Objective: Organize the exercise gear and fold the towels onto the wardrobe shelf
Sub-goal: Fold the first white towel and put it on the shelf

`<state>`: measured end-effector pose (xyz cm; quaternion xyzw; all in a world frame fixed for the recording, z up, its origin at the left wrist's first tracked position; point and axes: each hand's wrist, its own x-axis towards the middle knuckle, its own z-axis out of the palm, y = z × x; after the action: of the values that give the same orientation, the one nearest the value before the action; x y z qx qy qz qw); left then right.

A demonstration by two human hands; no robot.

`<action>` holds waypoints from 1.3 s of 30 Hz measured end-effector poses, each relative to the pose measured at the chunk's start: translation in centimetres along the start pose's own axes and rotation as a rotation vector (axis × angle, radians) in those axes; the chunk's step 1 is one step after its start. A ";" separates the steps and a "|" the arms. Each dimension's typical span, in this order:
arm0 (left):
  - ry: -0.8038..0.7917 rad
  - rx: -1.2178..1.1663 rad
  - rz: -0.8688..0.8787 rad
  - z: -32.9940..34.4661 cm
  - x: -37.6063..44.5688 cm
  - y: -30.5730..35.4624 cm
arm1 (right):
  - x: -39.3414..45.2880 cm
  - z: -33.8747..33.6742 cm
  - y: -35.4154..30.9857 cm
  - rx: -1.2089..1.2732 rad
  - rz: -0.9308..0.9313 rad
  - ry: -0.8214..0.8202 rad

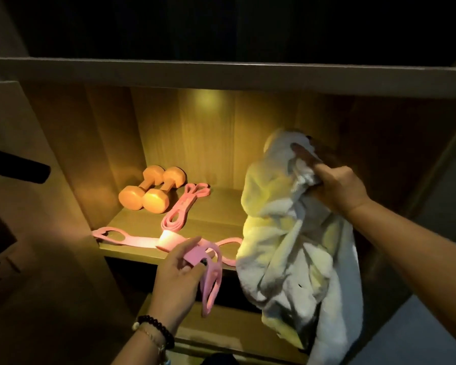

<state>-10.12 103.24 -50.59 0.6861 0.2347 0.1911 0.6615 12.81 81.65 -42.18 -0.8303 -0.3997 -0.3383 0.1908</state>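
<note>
A white towel (295,233) is gripped by the right hand (337,185), bunched, hanging at the right of the wardrobe shelf (132,222). A pink resistance band (211,275) is pinched by the left hand (177,280) at the shelf's front edge. Two orange dumbbells (150,191) rest at its left rear.

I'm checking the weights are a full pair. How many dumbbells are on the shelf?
2. Both lie side by side at the back left of the lit shelf: one dumbbell to the left, the other dumbbell right beside it. The hanging towel could hide more.
</note>
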 end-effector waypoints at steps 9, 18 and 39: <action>-0.087 -0.131 -0.037 -0.3 6.4 1.1 | 2.0 13.2 11.1 -0.285 0.285 -0.202; -0.066 -0.315 -0.003 1.7 6.3 1.8 | 2.5 14.5 6.2 -0.154 0.480 -0.628; -0.031 -0.028 0.200 -2.2 -9.4 5.3 | -12.4 -7.5 -19.8 0.967 0.546 -0.384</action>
<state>-18.65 99.59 -44.76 0.6997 0.1519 0.2487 0.6523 -11.53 82.67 -44.85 -0.7681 -0.3078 0.1002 0.5524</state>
